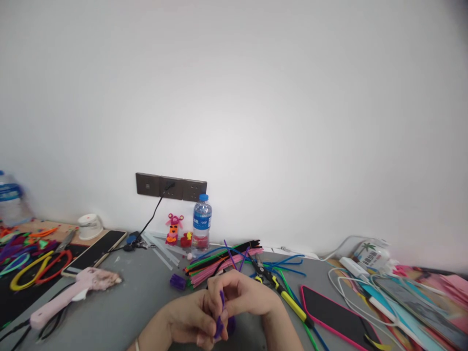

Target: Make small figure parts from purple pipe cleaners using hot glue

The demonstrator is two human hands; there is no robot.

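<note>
Wall (pixel 263 126): plain white, rising behind the table's far edge.
Socket panel (pixel 171 187): dark, three plates in a row, low on the wall, with a black plug (pixel 169 186) in the middle one.
Table (pixel 146 302): grey across the middle, crowded along the far edge and at both sides.
Left hand (pixel 190 317) and right hand (pixel 243 295): together at the middle of the near edge, fingertips meeting, both pinching the same piece.
Purple strip (pixel 218 327): between the fingertips, above the near edge.
Fuzzy stems (pixel 215 270): in a loose, many-coloured heap toward the far edge.
Water bottle (pixel 202 224): upright at the far edge, beside a small pink-and-orange figure (pixel 173 231).
Pliers (pixel 292 303): yellow-handled, slanting toward the near right corner.
Phone (pixel 338 317): pink-rimmed, flat near that corner.
Glue gun (pixel 54 303): pale pink, toward the near left corner.
</note>
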